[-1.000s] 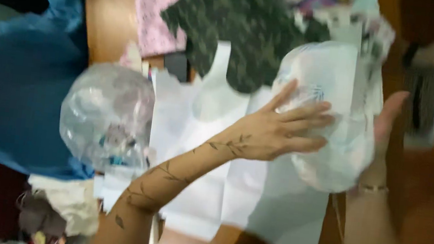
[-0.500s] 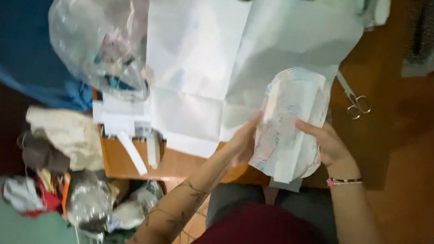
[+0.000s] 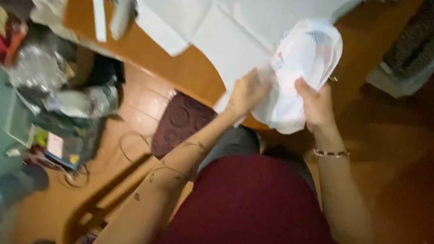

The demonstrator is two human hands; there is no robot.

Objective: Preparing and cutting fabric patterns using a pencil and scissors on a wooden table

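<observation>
Two bare hands are closed on one white plastic bag [image 3: 302,66], which is held up over the near edge of the wooden table [image 3: 180,66], the landmark for all that follows. The bag's left lower side is gripped by the left hand [image 3: 247,92], fingers curled and pressed into the plastic; its right side is pinched by the right hand [image 3: 314,103], thumb laid on the front and fingers hidden behind the bag. A thin bracelet [image 3: 331,152] is worn on the right wrist, and dark line markings are seen along the left forearm. On the table, just behind and to the left of the bag, large white paper sheets [image 3: 230,9] are spread, with narrow white strips [image 3: 99,10] lying near the table's left end. Below the table's near edge, a dark maroon garment [image 3: 260,219] is seen across the person's lap, and a dark purple patterned mat [image 3: 181,121] lies on the wooden floor just under the edge. To the left of the table, a heap of crumpled clear plastic and mixed clutter [image 3: 42,80] is piled, blurred by camera motion. To the right of the table, a grey padded object [image 3: 427,42] rests on the floor; its kind cannot be told.
</observation>
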